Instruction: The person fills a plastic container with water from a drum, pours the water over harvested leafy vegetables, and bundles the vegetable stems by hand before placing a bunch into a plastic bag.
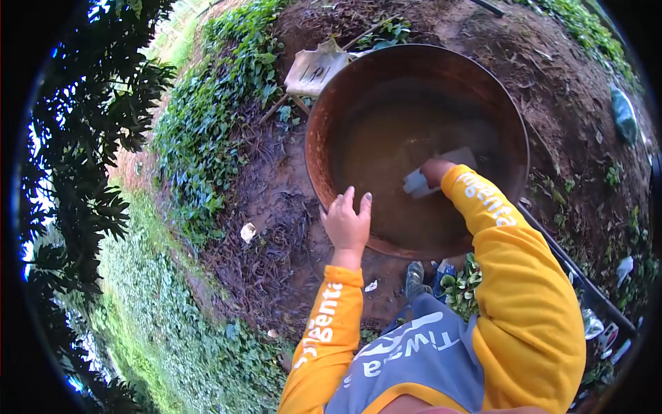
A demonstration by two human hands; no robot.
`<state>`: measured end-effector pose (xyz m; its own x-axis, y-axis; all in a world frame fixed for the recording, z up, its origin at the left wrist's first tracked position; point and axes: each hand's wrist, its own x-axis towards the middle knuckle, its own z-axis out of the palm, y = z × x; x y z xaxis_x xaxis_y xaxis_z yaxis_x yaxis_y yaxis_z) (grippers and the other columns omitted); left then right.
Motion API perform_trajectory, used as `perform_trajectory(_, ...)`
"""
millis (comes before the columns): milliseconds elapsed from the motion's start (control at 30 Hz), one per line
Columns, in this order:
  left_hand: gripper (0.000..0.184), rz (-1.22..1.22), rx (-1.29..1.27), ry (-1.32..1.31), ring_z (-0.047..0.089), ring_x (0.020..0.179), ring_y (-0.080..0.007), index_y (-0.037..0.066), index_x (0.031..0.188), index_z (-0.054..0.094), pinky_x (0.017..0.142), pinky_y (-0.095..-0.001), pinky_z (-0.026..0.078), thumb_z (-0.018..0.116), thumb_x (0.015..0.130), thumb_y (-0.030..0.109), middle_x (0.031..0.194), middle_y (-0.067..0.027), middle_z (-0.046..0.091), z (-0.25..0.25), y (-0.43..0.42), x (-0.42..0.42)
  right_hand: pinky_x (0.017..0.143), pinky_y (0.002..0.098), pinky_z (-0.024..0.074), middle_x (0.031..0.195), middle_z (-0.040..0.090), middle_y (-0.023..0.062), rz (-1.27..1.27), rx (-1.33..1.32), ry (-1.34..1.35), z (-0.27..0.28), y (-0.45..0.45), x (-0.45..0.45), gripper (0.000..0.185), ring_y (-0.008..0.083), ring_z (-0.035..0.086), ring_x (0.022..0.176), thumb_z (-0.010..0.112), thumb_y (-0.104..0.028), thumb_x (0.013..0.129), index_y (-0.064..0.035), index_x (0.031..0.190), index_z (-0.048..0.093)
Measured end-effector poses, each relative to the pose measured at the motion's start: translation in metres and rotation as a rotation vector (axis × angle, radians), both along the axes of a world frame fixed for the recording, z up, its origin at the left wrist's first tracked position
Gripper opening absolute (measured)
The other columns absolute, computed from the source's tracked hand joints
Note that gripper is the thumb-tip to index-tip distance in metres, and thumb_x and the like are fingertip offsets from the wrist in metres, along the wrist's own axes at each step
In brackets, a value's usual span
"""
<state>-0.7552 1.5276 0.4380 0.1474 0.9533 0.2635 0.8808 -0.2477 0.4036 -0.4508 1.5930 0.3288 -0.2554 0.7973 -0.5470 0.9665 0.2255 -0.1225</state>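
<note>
The left arm (324,338) reaches forward, its bare wrist (346,259) roughly in line with the forearm. The left hand (348,224) is open, back up, fingers spread and pointing ahead, thumb apart on the inner side. The right arm (531,290) is bent at the elbow, its forearm angled forward and inward. The right hand (436,171) reaches farther forward than the left, its fingers mostly hidden from view.
</note>
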Motion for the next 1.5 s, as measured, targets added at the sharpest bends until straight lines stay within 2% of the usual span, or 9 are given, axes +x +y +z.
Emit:
perform_trajectory(233,0.037,-0.032,-0.049,-0.014,0.065,0.112,-0.0293,0.013,0.113,0.07,0.095,-0.0575,0.044,0.067,0.09,0.042,0.108,-0.0099,0.073,0.003,0.001,-0.004,0.098,0.044,0.0514,0.113,0.072,0.0139,-0.222,-0.026,0.195,-0.03,-0.001,-0.035,0.045,0.0347,0.067,0.109,0.076,-0.022,0.076,-0.015,0.12,0.07)
perform_trajectory(600,0.023,-0.126,-0.027,0.06,0.065,0.11,-0.0292,0.017,0.105,0.073,0.092,-0.0508,0.045,0.071,0.086,0.029,0.105,-0.0098,0.073,0.009,0.003,-0.006,0.092,0.0484,0.0524,0.107,0.071,0.0138,-0.638,0.105,0.308,-0.19,-0.033,-0.06,0.029,0.0359,0.068,0.103,0.075,-0.026,0.079,-0.0171,0.106,0.073)
perform_trajectory(733,0.024,-0.142,-0.072,0.085,0.062,0.117,-0.0285,0.018,0.109,0.072,0.102,-0.0591,0.037,0.07,0.086,0.027,0.108,-0.0034,0.073,0.007,0.0,-0.009,0.093,0.0492,0.0527,0.111,0.071,0.0149,-0.877,-0.076,0.364,-0.114,-0.051,-0.079,0.033,0.0373,0.067,0.106,0.072,-0.028,0.083,-0.0154,0.114,0.071)
perform_trajectory(800,0.026,-0.176,-0.059,0.142,0.052,0.131,-0.0292,0.02,0.113,0.072,0.113,-0.0691,0.017,0.068,0.087,0.024,0.119,0.0015,0.07,0.008,0.001,-0.01,0.094,0.0477,0.0529,0.112,0.071,0.0141,-0.911,-0.109,0.356,-0.12,-0.042,-0.082,0.036,0.0359,0.067,0.108,0.072,-0.028,0.083,-0.015,0.116,0.07)
perform_trajectory(933,0.027,-0.216,0.063,0.234,0.042,0.139,-0.0338,0.019,0.115,0.073,0.117,-0.0674,0.007,0.065,0.089,0.024,0.133,-0.0012,0.063,0.009,0.003,-0.01,0.094,0.0446,0.0532,0.113,0.072,0.0122,-0.944,-0.068,0.496,-0.13,-0.012,-0.096,0.041,0.0322,0.068,0.108,0.075,-0.029,0.081,-0.0147,0.119,0.071)
perform_trajectory(1267,0.053,-0.2,0.013,0.284,0.048,0.136,-0.0271,0.016,0.149,0.045,0.115,-0.0672,0.016,0.051,0.1,0.037,0.144,-0.0054,0.056,0.002,0.019,-0.015,0.096,0.0421,0.0519,0.11,0.073,0.0103,-1.058,0.175,0.855,0.07,-0.019,-0.102,0.05,0.0277,0.068,0.107,0.083,-0.032,0.073,-0.0125,0.117,0.073)
perform_trajectory(1400,0.065,-0.135,-0.079,0.263,0.043,0.142,-0.0286,0.014,0.157,0.03,0.114,-0.0686,0.014,0.035,0.104,0.053,0.157,-0.007,0.041,-0.014,0.047,-0.02,0.106,0.0492,0.0296,0.099,0.074,0.0112,-1.127,0.529,0.921,0.17,-0.082,-0.102,0.049,0.0288,0.068,0.097,0.083,-0.038,0.069,-0.0125,0.111,0.075)
perform_trajectory(1467,0.064,-0.55,-0.13,-0.331,0.038,0.144,-0.0259,0.011,0.157,0.028,0.118,-0.0609,0.016,0.037,0.106,0.047,0.158,-0.0179,0.035,-0.089,0.17,-0.056,0.103,0.0459,0.0345,0.093,0.074,0.0123,-1.092,0.756,0.985,0.218,-0.117,-0.101,0.047,0.0282,0.068,0.09,0.084,-0.037,0.068,-0.0104,0.105,0.075)
perform_trajectory(1500,0.058,-0.353,-0.417,-0.607,0.038,0.143,-0.0255,0.009,0.153,0.035,0.117,-0.0535,0.021,0.04,0.106,0.043,0.152,-0.0161,0.042,-0.002,0.13,-0.018,0.103,0.0459,0.0345,0.093,0.074,0.0123,-1.099,0.774,0.979,0.24,-0.135,-0.098,0.047,0.0282,0.068,0.09,0.084,-0.037,0.068,-0.0104,0.105,0.075)
